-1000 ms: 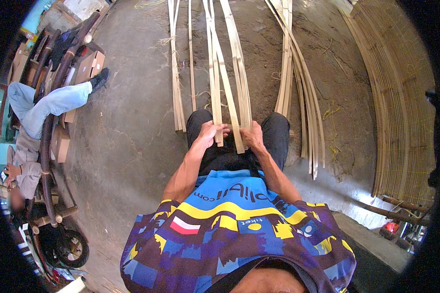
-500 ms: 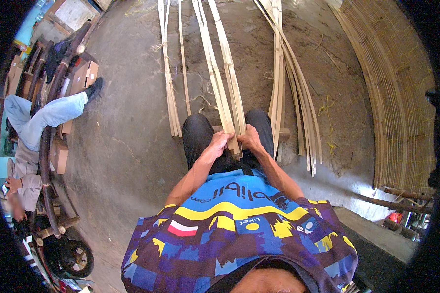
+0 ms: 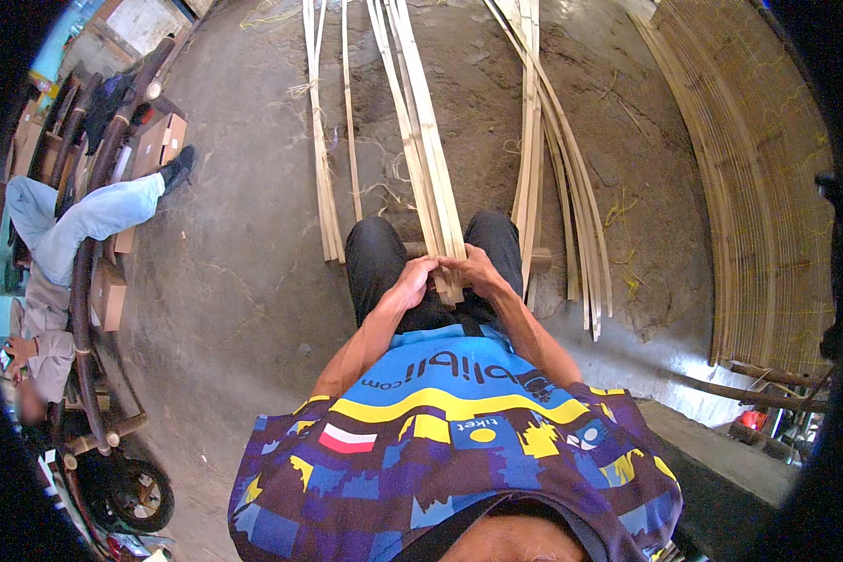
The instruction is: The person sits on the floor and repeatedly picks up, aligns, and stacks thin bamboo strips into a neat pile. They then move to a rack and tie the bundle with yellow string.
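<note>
Several long, pale bamboo strips [image 3: 420, 140] run away from my lap across the floor, their near ends gathered between my knees. My left hand [image 3: 416, 279] grips these strips from the left side, its fingers closed near the ends. From the right, my right hand [image 3: 478, 270] is closed round the same strips, its fingers meeting those of the left. The strip ends stick out a little below both hands. How the fingertips lie underneath is hidden.
Further bamboo strips lie on the left [image 3: 321, 187] and on the right [image 3: 571, 197]. A large slatted bamboo mat [image 3: 759, 206] stands along the right. At the left, a person in light jeans [image 3: 103, 225] reclines on a pole bench, near cardboard boxes [image 3: 159, 145] and a wheel [image 3: 145, 495].
The held strips have come closer together, and one has swung across to the right on top. My hands have drawn together, the right one shifting slightly left.
</note>
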The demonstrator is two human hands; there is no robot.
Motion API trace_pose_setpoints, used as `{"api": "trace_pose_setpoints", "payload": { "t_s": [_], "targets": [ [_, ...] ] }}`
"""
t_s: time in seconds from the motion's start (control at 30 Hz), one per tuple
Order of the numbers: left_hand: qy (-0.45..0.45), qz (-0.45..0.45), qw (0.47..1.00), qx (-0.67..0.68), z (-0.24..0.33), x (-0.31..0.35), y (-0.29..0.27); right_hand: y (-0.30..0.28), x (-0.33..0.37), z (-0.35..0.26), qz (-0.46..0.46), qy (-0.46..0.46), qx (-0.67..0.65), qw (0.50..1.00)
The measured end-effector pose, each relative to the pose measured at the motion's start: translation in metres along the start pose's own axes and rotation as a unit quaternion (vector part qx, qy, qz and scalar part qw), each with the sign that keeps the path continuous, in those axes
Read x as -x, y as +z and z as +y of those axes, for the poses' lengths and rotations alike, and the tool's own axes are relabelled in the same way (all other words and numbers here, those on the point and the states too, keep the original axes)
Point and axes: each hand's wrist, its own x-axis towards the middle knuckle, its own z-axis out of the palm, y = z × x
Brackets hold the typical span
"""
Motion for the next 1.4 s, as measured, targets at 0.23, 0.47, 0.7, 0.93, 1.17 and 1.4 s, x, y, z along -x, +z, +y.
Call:
{"api": "trace_pose_setpoints", "payload": {
  "t_s": [0.23, 0.47, 0.7, 0.93, 1.17, 1.4],
  "targets": [
    [0.013, 0.054, 0.998, 0.039, 0.003, 0.001, -0.004, -0.005, 0.007, 0.0, -0.018, -0.008, -0.058, 0.998],
    [0.459, 0.312, 0.743, -0.375, 0.007, -0.011, 0.006, -0.019, 0.011, 0.007, -0.045, 0.011, -0.12, 0.992],
    [0.13, 0.088, 0.987, -0.017, 0.0, -0.001, 0.022, -0.021, 0.002, 0.015, -0.031, 0.025, -0.12, 0.992],
    [0.082, 0.047, 0.995, -0.034, -0.012, -0.006, 0.02, -0.022, 0.006, 0.018, -0.087, -0.003, -0.149, 0.985],
    [0.174, 0.08, 0.981, -0.031, 0.006, 0.011, 0.036, -0.019, 0.007, 0.002, 0.048, -0.03, 0.08, 0.995],
    [0.397, 0.083, 0.897, -0.175, 0.051, 0.036, 0.051, -0.035, 0.047, -0.004, 0.235, -0.072, 0.331, 0.911]
  ]
}}
